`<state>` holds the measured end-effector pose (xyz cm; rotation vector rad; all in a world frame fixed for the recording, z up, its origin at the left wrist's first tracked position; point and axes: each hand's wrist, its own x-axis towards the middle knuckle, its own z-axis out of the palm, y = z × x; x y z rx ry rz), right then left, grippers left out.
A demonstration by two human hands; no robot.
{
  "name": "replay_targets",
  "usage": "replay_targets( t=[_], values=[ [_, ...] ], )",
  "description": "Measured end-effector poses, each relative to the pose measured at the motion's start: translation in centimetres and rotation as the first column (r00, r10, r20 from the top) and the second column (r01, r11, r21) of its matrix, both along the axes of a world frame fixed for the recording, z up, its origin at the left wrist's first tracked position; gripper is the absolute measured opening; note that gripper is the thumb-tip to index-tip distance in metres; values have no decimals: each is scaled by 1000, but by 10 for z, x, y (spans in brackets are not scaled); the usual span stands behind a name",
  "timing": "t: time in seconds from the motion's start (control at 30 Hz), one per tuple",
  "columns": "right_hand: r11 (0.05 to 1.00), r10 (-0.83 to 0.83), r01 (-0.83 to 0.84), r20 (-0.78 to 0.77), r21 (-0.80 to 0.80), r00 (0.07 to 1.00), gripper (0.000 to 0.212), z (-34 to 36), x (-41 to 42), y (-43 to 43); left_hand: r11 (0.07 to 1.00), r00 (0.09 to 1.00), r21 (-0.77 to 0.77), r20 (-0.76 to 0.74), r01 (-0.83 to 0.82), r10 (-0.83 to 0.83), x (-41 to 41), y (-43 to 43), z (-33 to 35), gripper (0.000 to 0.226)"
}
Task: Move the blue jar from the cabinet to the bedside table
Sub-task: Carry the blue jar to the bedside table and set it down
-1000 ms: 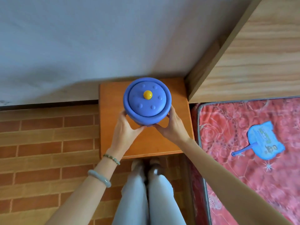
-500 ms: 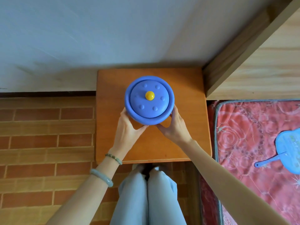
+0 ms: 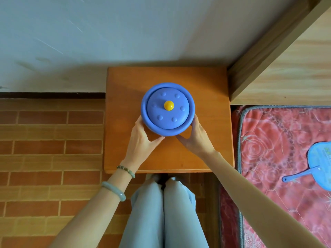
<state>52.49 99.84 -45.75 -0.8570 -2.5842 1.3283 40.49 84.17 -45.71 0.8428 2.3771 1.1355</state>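
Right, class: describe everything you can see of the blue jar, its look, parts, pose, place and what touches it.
The blue jar is round, smooth and matte, plastic by its look. Seen from above, a thick rolled rim rings a domed lid bearing small raised bumps and a yellow knob at its centre. It stands upright, lid on, over the middle of the orange wooden bedside table. The left hand and right hand cup its near sides. Whether its base rests on the table cannot be told.

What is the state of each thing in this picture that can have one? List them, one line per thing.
blue jar: upright, lid on, held over the bedside table
bedside table: bare apart from the jar
left hand: grip closed on the jar's side
right hand: grip closed on the jar's other side
blue fan: lying flat on the red mattress
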Motion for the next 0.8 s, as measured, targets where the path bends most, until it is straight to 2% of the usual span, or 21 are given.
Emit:
replay_targets(
  t=[0.13,0.23,0.37,0.47,0.53,0.8],
  values=[
    [992,119,-125,152,28,981,97,21,12,6,973,985,-188,-77,135,-152,-9,-11,13,96],
    [976,194,-216,305,40,933,93,53,23,7,912,965,-391,-163,127,-204,-8,-25,44,100],
    [938,230,-314,409,150,883,80,122,33,6,901,967,-429,-196,64,-162,-8,-37,114,100],
    [929,204,-302,385,213,900,77,188,34,7,904,947,-423,-263,58,-184,-12,-40,173,100],
    [914,204,-294,307,281,930,77,233,31,6,908,917,-416,-340,52,-208,-14,-41,216,98],
    [806,225,-218,57,551,973,84,400,11,2,943,734,-331,-631,37,-250,-16,-42,371,95]
  ],
)
